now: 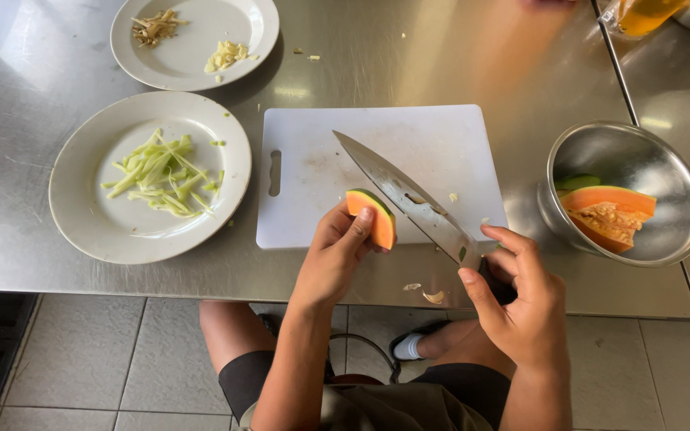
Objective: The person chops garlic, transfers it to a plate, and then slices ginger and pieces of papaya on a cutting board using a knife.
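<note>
— Stainless steel desk (441, 48) all round me, white cutting board (409, 152) in the middle, grey tiled floor (81, 359) under my knees. You asked what worries me as things stand.

— Go on. What have your hands got?

— My left hand (337, 259) is closed round a papaya wedge (373, 217), thumb and fingers pinching it, green skin on top and orange flesh facing out. It sits above the near edge of the board, lifted rather than lying flat, as far as I can tell. My right hand (521, 299) is wrapped round the handle of the chef's knife (409, 195), forefinger stretched up toward the blade.

— And the blade?

— It slants across the board, its edge just beside the wedge and close to my left fingertips (365, 215). That's the risk, I'd say: papaya flesh is slick, so if the piece turns in my grip the steel could slide off the skin into a finger.

— Anything else?

— The piece hangs near the desk's front edge; a slip might send it down to the floor or my lap. Scraps (433, 296) already lie on that edge.

— The rest of the desk?

— Well apart from the knife. A plate of green strips (153, 179) to the left, a second plate (197, 40) with pale shreds behind it, and a metal bowl (624, 191) on the right holding more papaya. Swinging my right elbow wide could knock that bowl, I think.
</note>
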